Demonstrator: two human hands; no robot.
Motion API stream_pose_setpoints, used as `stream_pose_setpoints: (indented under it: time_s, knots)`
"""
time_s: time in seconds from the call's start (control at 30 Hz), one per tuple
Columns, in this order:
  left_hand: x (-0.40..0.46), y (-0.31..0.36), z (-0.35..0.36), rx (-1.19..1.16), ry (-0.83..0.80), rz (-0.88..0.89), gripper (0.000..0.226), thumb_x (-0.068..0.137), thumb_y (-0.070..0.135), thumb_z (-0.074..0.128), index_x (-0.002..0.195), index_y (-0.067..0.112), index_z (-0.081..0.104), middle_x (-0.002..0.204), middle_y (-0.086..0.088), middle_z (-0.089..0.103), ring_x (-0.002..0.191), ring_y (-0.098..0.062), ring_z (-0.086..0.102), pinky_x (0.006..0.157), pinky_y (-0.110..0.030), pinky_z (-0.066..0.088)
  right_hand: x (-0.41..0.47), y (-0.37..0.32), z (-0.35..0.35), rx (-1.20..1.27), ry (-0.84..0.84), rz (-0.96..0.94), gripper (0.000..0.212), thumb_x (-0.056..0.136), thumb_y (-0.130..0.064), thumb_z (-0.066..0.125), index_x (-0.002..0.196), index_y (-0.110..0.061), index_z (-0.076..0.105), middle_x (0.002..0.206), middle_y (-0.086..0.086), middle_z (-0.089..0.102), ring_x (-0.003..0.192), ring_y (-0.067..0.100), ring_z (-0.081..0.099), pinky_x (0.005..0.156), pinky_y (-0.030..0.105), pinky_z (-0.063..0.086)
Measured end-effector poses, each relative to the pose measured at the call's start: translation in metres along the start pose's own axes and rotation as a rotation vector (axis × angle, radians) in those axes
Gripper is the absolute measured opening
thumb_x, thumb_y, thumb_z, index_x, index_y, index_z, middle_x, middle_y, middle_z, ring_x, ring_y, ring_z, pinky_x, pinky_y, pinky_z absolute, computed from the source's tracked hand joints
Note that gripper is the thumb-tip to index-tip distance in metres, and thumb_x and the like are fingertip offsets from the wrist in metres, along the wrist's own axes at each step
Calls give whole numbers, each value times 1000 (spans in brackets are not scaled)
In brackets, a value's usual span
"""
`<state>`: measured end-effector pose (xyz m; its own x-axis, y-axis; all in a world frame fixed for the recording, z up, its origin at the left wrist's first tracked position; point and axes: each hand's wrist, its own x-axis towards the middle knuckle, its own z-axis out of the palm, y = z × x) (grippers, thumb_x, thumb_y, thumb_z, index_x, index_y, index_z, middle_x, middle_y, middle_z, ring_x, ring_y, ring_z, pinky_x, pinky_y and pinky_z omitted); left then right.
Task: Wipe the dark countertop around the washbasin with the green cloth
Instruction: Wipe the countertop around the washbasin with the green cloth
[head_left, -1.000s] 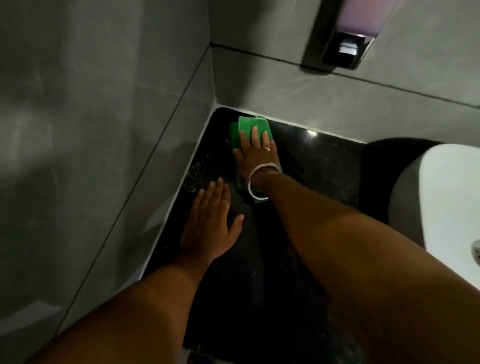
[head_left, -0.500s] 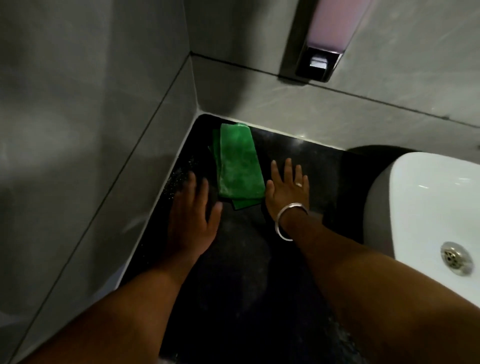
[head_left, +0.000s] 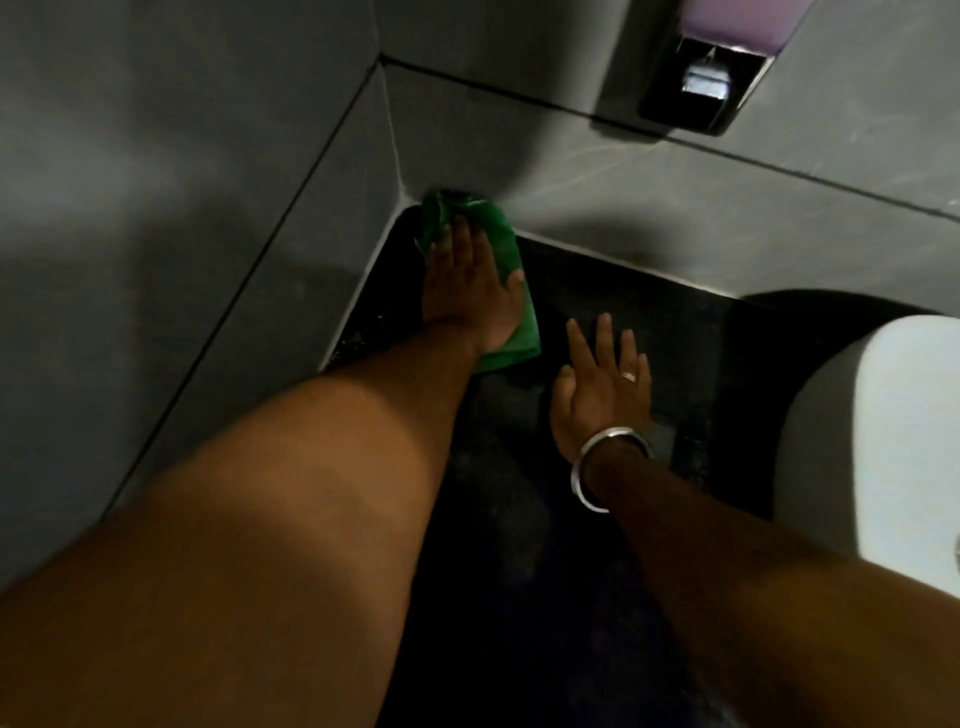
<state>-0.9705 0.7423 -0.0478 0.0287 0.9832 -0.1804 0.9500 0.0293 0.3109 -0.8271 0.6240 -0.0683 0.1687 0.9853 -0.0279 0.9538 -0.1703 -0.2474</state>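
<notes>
Lying folded in the back-left corner of the dark countertop (head_left: 613, 312), the green cloth (head_left: 506, 244) is seen with its long axis running from the wall corner toward the front edge. It is pinned flat under the left hand (head_left: 467, 291), palm down, fingers extended toward the corner, not curled around it. The right hand (head_left: 602, 389), open and empty, is rested flat on the counter just beside the cloth, between it and the washbasin (head_left: 909, 441). Unwiped counter is judged to lie nearer and rightward.

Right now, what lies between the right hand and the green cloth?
Nothing: in the head view only bare dark countertop separates the right hand from the green cloth, pressed down by the left hand.
</notes>
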Motion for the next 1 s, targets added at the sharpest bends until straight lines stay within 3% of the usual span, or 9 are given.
stream_pose_setpoints:
  time_s: [0.17, 0.27, 0.43, 0.6, 0.67, 0.73, 0.83, 1.0]
  knots:
    - [-98, -83, -17, 103, 49, 2, 73, 98, 45, 28, 153, -2, 16, 161, -25, 15, 149, -37, 18, 122, -46, 13, 0, 0, -1, -3, -39, 19, 65, 85, -42, 30, 149, -31, 27, 161, 8, 17, 148, 32, 10, 118, 48, 5]
    - [-170, -79, -1, 106, 51, -67, 72, 95, 38, 32, 150, -7, 23, 158, -28, 22, 147, -42, 24, 120, -50, 17, -1, -3, -5, -17, -63, 22, 67, 84, -45, 30, 149, -30, 25, 161, 9, 16, 148, 33, 10, 119, 49, 6]
    - [-110, -64, -1, 145, 11, -79, 76, 96, 41, 32, 152, -7, 12, 161, -28, 11, 150, -40, 11, 122, -50, 10, -4, -3, -5, -16, -65, 34, 70, 82, -44, 35, 149, -29, 26, 161, 10, 17, 147, 33, 10, 119, 50, 7]
    - [-35, -58, -28, 98, 5, -120, 86, 95, 56, 36, 153, -3, 13, 163, -23, 11, 151, -37, 8, 122, -49, 8, 1, -20, -8, 30, -44, -12, 70, 80, -43, 38, 148, -28, 31, 160, 11, 21, 146, 34, 14, 118, 49, 8]
    - [-59, -73, -25, 95, 39, -70, 85, 94, 54, 34, 152, -5, 16, 161, -25, 16, 150, -38, 14, 122, -49, 14, 5, -24, -7, 33, -51, -6, 70, 81, -43, 38, 149, -28, 30, 160, 11, 19, 146, 34, 13, 118, 49, 8]
    - [-154, -90, -16, 136, 106, -43, 80, 95, 50, 30, 150, -6, 22, 158, -28, 23, 146, -41, 25, 120, -50, 21, -15, -14, -13, 21, -82, -55, 70, 81, -43, 38, 149, -28, 28, 161, 11, 18, 147, 34, 12, 119, 50, 8]
    - [-255, -125, -1, 184, 71, 23, 75, 99, 48, 32, 150, -5, 25, 158, -26, 26, 145, -39, 30, 119, -49, 26, -12, -11, -10, 3, -84, -39, 70, 82, -42, 40, 149, -27, 27, 161, 12, 16, 147, 35, 11, 119, 51, 7]
    - [-225, -119, -1, 227, 64, 33, 81, 95, 53, 30, 149, -7, 26, 157, -28, 26, 145, -42, 29, 117, -53, 26, -5, -7, -14, -12, -91, 11, 70, 85, -41, 42, 151, -27, 23, 161, 13, 13, 147, 35, 8, 119, 52, 6]
